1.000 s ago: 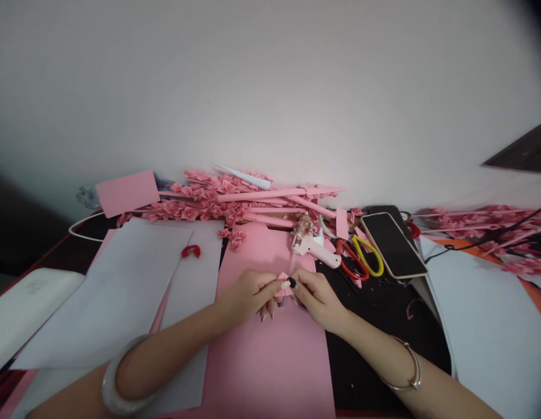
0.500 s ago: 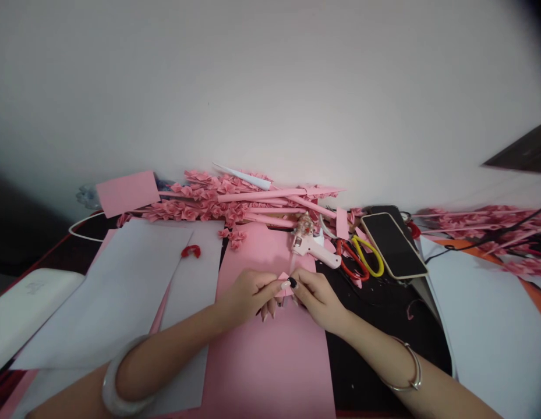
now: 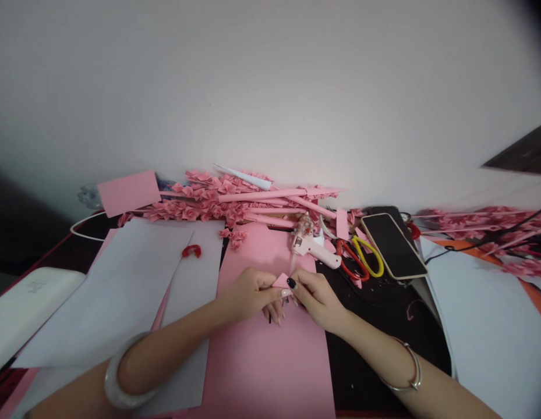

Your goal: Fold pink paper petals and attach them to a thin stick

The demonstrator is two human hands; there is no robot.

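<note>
A small piece of pink paper (image 3: 280, 281) is pinched between my two hands, above a large pink sheet (image 3: 270, 361). My left hand (image 3: 257, 295) grips its left side with thumb and fingers, the other fingers curled below. My right hand (image 3: 316, 298) closes on its right side, the dark-nailed thumb on top. Just beyond my hands lies a pale pink glue gun (image 3: 316, 247). Scissors with a red handle (image 3: 352, 261) and a yellow handle (image 3: 368, 256) rest to the right of it.
Pink paper flowers (image 3: 209, 198) and rolled paper tubes (image 3: 270, 196) are piled along the wall. White sheets (image 3: 122, 285) cover the left side, with a red curved piece (image 3: 191, 251) on them. A phone (image 3: 395, 245) lies at right beside another white sheet (image 3: 492, 314). A white box-like device (image 3: 38, 302) sits far left.
My left thumb has moved down along the small pink paper and its lower fingers have shifted right. The paper's visible shape has changed slightly. My right hand has barely moved.
</note>
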